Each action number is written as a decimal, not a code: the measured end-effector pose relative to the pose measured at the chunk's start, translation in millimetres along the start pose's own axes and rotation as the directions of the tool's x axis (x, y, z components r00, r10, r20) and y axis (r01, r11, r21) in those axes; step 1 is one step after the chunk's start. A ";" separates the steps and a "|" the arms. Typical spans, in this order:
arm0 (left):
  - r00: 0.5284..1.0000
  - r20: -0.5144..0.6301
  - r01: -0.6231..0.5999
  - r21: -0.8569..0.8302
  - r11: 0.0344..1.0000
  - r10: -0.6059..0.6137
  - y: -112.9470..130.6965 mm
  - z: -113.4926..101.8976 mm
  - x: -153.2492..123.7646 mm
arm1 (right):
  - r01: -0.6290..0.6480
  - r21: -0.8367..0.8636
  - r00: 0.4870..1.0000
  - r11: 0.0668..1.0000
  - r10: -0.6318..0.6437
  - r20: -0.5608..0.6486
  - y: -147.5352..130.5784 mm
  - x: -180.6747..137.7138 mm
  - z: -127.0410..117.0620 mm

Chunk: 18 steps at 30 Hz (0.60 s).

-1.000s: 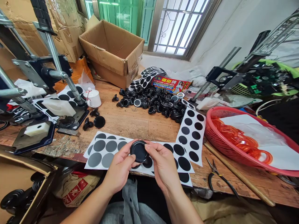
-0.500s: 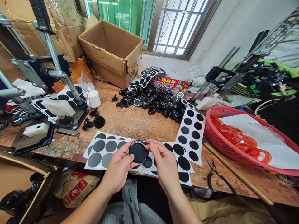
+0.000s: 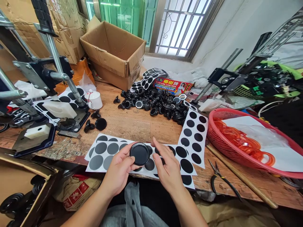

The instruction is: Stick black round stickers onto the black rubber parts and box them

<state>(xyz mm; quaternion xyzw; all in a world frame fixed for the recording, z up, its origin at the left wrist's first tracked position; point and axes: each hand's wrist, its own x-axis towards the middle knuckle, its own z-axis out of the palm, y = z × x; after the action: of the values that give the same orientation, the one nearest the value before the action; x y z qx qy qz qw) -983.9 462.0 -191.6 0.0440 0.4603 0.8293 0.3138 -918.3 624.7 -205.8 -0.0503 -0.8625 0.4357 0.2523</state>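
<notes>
Between the thumb and fingers of my left hand [image 3: 120,168] is a round black knob-like part [image 3: 139,154], its flat disc face turned up toward me. My right hand [image 3: 167,167] is just to the right of it, fingers apart and holding nothing. Under both hands lie white sheets [image 3: 91,167] of round black and grey stickers at the table's front edge. Another sticker sheet [image 3: 193,135] lies to the right. Farther back is a heap of similar black parts [image 3: 165,102]. A few more, including a black disc-topped part [image 3: 100,124], lie to the left.
Lever presses stand at left [image 3: 55,75] and right [image 3: 224,77]. A red basket [image 3: 213,126] holds orange rings. Pliers [image 3: 220,178] and a wooden stick [image 3: 243,178] lie at front right. A cardboard box [image 3: 113,60] is at the back; another box [image 3: 14,170] sits lower left.
My right hand has let go of the black part's rim and moved slightly right, its fingers opening out. My left hand still holds the part, nearly in place.
</notes>
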 end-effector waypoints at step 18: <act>0.984 0.176 -0.039 0.279 0.960 -0.012 -5.0 0.6 -1.2 | -0.483 0.324 0.874 0.813 0.467 0.133 -19.1 23.2 25.1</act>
<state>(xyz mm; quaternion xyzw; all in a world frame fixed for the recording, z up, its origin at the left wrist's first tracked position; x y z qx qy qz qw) -980.3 463.7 -194.9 0.1644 0.5436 0.7505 0.3380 -947.9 601.8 -194.3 -0.2083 -0.7375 0.6311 0.1200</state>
